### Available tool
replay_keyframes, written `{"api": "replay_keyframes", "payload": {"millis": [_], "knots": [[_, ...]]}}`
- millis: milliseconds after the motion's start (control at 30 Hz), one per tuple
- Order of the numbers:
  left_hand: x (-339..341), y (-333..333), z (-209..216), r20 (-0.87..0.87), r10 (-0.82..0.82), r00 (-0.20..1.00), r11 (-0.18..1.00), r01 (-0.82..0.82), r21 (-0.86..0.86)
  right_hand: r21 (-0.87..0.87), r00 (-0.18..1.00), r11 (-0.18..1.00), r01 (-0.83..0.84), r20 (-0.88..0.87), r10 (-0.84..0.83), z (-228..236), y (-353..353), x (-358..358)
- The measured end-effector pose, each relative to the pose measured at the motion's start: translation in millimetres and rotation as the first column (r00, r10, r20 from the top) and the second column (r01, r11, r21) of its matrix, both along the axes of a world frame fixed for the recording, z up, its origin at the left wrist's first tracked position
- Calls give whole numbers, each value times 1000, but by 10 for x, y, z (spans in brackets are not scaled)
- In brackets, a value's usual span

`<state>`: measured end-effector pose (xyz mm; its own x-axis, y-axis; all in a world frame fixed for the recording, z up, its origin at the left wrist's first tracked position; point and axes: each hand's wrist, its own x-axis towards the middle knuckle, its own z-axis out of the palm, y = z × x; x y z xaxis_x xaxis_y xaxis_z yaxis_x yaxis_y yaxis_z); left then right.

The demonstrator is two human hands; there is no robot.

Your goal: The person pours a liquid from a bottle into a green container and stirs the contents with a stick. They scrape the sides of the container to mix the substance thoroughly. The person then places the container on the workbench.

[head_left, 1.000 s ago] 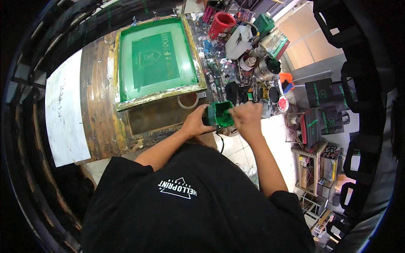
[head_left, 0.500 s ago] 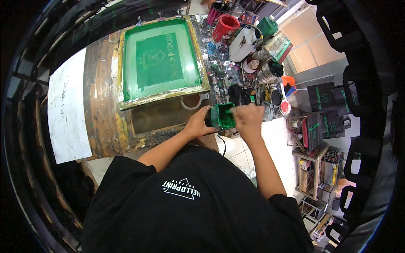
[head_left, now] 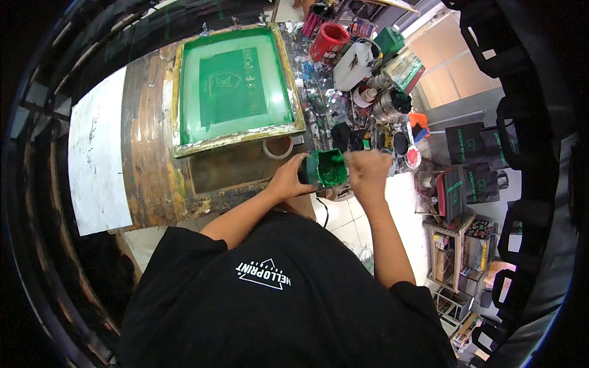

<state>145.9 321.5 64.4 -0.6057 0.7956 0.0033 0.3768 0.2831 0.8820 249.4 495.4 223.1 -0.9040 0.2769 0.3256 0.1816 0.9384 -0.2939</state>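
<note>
My left hand (head_left: 287, 179) is closed around the side of a dark, square-mouthed container (head_left: 311, 170), tipped so that its opening faces right. Thick green ink (head_left: 332, 174) coats the inside walls and rim. At the container's mouth, my right hand (head_left: 369, 168) is closed in a fist, slightly blurred. It grips a stick (head_left: 338, 158) smeared with green, whose end reaches into the ink; the rest is hidden by my fingers. Beyond my hands, a screen-printing frame (head_left: 238, 138) with green-stained mesh lies on the wooden table.
A roll of tape (head_left: 278, 148) lies below the frame. White paper (head_left: 98, 153) covers the table's left end. Crowding the right side are a red tub (head_left: 329, 42), a white jerrycan (head_left: 354, 64) and tins. Black printed bags (head_left: 481, 183) hang at the right.
My right hand has shifted slightly right, drawing the stick toward the container's rim. My left hand and the container stay nearly where they were.
</note>
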Motion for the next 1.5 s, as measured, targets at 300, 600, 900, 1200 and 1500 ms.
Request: {"api": "replay_keyframes", "payload": {"millis": [300, 600, 900, 1200, 1500], "knots": [[-17, 37, 39, 72, -33, 997, 999, 34, -9, 81, 987, 985, -153, 68, 147, -94, 66, 138], [4, 19, 29, 41, -31, 999, 1000, 31, 0, -1, 983, 985, -173, 61, 173, -240, 50, 195], [-23, 44, 79, 45, -49, 998, 999, 50, -18, -90, 978, 982, -164, 112, 173, -219, -52, 198], [-49, 77, 150, 74, -41, 996, 998, 45, -45, -180, 994, 980, -84, 48, 95, -127, -22, 108], [-23, 40, 86, 45, -35, 998, 999, 36, -30, -187, 996, 982, -22, -87, 6, -81, 7, 20]]}}
